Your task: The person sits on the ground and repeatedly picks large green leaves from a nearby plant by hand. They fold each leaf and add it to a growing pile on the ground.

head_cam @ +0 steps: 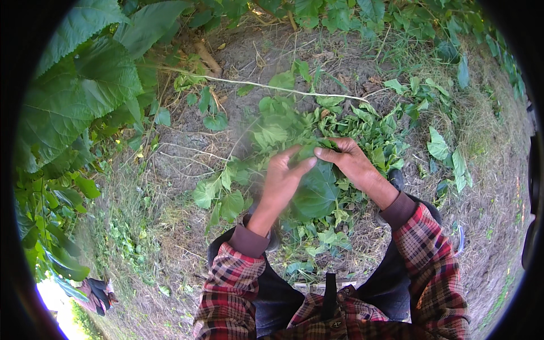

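Observation:
Close together in front of my knees, my left hand [284, 174] and my right hand [349, 163] grip a bunch of green leaves [309, 149] between thumbs and fingers. Blur around my left fingers hides part of the bunch. A broad, dark green leaf [318, 193] spreads just below my thumbs. Beneath and beyond my hands lies a heap of picked leaves [378, 131] on the ground. Leafy cut shoots [227, 197] rest to the left of my left hand.
A long, bare pale stem [272, 87] crosses the ground beyond the heap. Large-leaved plants [85, 93] crowd the left side, and more foliage [374, 17] hangs at the top. Loose leaves [448, 155] lie at right. A curved blade-like object [460, 240] is near my right knee.

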The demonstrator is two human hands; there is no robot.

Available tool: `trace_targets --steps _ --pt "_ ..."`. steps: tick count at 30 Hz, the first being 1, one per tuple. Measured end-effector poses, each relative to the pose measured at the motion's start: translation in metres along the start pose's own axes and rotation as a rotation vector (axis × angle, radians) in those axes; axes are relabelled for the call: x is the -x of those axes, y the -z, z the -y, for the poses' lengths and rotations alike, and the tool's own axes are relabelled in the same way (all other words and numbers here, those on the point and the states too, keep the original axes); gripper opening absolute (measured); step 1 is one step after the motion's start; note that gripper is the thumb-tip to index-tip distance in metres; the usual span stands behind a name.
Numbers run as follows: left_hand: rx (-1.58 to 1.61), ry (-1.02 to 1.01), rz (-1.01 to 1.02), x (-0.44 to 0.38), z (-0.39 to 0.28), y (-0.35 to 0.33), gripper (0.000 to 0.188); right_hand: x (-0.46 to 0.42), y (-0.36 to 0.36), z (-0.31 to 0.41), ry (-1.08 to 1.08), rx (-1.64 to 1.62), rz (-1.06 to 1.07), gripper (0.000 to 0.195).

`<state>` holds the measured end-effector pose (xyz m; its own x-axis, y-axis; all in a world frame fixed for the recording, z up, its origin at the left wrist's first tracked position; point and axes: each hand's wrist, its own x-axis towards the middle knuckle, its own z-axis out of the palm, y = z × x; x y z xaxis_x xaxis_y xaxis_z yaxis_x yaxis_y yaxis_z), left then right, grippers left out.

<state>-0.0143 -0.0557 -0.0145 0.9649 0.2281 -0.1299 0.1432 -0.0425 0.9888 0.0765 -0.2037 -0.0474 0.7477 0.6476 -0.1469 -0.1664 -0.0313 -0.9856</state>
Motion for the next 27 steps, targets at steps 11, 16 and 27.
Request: trace_targets --steps 11,16,27 --pt "0.007 -0.039 -0.045 -0.001 0.012 -0.001 0.025 0.009 -0.014 0.007 -0.245 -0.392 -0.054 0.03" --pt "0.111 -0.045 -0.113 -0.001 0.018 -0.002 0.021 0.012 -0.026 0.01 -0.334 -0.592 -0.164 0.033" --pt "0.264 0.134 -0.019 -0.004 0.011 0.003 0.027 0.007 -0.017 0.002 -0.273 -0.464 -0.15 0.028"
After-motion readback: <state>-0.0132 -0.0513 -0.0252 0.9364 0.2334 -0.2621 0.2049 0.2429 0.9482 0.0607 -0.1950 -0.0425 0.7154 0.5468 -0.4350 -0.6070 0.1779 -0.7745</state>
